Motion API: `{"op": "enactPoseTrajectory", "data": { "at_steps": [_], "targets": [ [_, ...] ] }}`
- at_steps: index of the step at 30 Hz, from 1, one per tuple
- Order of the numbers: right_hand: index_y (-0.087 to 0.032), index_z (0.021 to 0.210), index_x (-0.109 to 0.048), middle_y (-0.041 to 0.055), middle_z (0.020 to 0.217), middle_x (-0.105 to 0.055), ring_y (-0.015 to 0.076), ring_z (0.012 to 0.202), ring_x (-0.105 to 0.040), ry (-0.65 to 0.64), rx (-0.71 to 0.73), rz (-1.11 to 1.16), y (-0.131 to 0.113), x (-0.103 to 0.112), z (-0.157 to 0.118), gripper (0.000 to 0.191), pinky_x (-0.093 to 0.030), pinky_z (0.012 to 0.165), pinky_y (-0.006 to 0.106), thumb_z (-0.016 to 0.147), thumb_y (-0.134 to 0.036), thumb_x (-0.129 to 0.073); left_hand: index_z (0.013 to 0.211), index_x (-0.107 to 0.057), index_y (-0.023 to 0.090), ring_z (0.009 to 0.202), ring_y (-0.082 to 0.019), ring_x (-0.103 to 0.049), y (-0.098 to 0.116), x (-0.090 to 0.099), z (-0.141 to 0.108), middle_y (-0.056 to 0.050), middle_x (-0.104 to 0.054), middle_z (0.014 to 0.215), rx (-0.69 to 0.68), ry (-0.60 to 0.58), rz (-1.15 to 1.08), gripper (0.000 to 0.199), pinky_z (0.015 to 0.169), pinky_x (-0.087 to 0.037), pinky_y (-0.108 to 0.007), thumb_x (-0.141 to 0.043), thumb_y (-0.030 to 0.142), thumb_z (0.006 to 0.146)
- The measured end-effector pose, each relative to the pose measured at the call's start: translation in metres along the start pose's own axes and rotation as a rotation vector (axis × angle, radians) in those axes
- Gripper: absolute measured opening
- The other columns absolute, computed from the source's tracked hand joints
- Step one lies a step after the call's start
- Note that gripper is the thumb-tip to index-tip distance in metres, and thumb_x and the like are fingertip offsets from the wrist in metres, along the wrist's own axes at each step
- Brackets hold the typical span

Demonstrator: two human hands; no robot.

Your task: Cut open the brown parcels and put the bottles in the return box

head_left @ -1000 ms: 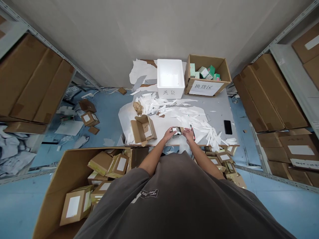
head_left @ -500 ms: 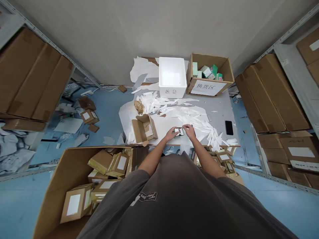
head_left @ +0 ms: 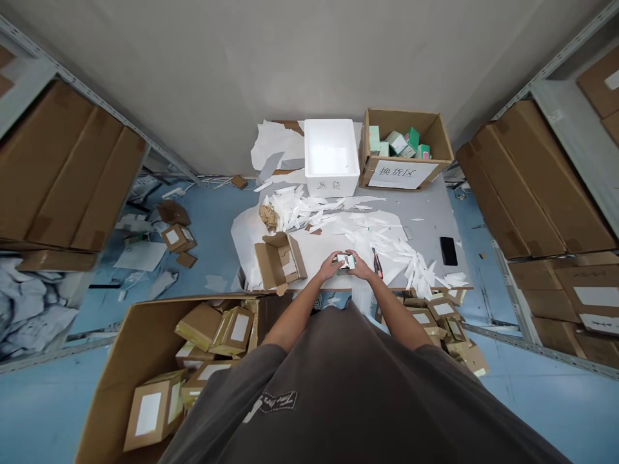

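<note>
Between my two hands, over the front edge of the table, is a small white and green box [head_left: 346,261]. My left hand [head_left: 331,265] grips its left side, and my right hand [head_left: 359,265] closes on its right side. Just right of my right hand lies a dark tool with red handles [head_left: 377,263], perhaps pliers or a cutter. An opened brown carton [head_left: 265,264] stands to the left of my left hand, with something white inside. White paper strips [head_left: 382,235] are strewn behind my hands.
At the back stand a white foam bin [head_left: 333,187] and a cardboard box [head_left: 367,174] of green-white boxes. A phone [head_left: 448,251] lies on the right. Low on the left, a large carton [head_left: 111,361] holds several parcels. Shelves [head_left: 512,84] flank the table; crumpled brown paper [head_left: 267,218] lies behind the opened carton.
Both hands now close around the small box, where my right hand was at its upper edge before. The red-handled tool, earlier mostly behind my right hand, now shows. The view has shifted slightly.
</note>
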State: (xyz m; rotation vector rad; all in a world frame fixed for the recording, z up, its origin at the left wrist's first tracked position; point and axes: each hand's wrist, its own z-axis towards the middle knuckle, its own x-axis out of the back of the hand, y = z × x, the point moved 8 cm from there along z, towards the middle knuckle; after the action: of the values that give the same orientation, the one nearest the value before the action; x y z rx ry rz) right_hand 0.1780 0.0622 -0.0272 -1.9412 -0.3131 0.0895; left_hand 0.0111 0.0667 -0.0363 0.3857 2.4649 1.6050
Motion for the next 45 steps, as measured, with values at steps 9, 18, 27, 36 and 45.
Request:
{"op": "enactPoseTrajectory", "data": {
  "at_steps": [9,18,27,36,45],
  "targets": [
    [-0.027,0.127,-0.066,0.0103,0.133,-0.072,0.0343,0.128,-0.066,0.151,-0.023,0.184,0.054,-0.012,0.014,0.087,-0.054,0.110,0.050,0.046,-0.032,-0.098,0.172,-0.030,0.032,0.154,-0.040,-0.047,-0.057,0.015,-0.009,-0.021,-0.041,0.171,0.089,0.059,0.004,0.129,0.119,-0.048,-0.055,-0.098,0.031,0.063],
    [-0.028,0.113,-0.070,0.0001,0.098,-0.077,0.0266,0.091,-0.072,0.363,-0.015,0.198,0.019,0.015,0.047,0.071,-0.061,0.095,0.049,0.051,-0.046,-0.098,0.158,-0.051,0.028,0.142,-0.034,-0.059,-0.014,0.008,0.048,-0.015,-0.059,0.156,-0.088,0.079,0.120,0.088,0.119,-0.051,-0.054,-0.084,0.030,0.077],
    [-0.023,0.113,-0.073,0.0062,0.106,-0.081,0.0302,0.097,-0.074,0.437,0.223,0.103,-0.155,0.172,0.133,0.072,-0.062,0.091,0.045,0.052,-0.046,-0.102,0.171,-0.039,0.030,0.141,-0.032,-0.057,0.182,-0.021,0.168,-0.016,-0.046,0.165,-0.501,0.013,0.227,0.086,0.112,-0.056,-0.045,-0.074,0.040,0.093],
    [-0.021,0.135,-0.071,0.0093,0.122,-0.081,0.0323,0.107,-0.074,0.439,0.509,-0.122,-0.318,0.339,0.266,0.081,-0.061,0.099,0.048,0.066,-0.057,-0.097,0.176,-0.031,0.030,0.133,-0.032,-0.062,0.364,-0.059,0.343,-0.014,-0.053,0.160,-0.661,0.136,0.359,0.088,0.112,-0.053,-0.042,-0.072,0.041,0.099],
    [-0.022,0.159,-0.057,0.0159,0.154,-0.065,0.0405,0.145,-0.058,0.586,0.514,-0.263,-0.325,0.396,0.313,0.105,-0.046,0.125,0.057,0.069,-0.058,-0.096,0.175,-0.034,0.028,0.155,-0.037,-0.043,0.395,-0.043,0.388,-0.015,-0.048,0.167,-0.617,0.302,0.389,0.085,0.127,-0.038,-0.051,-0.073,0.041,0.100]
  ]
}}
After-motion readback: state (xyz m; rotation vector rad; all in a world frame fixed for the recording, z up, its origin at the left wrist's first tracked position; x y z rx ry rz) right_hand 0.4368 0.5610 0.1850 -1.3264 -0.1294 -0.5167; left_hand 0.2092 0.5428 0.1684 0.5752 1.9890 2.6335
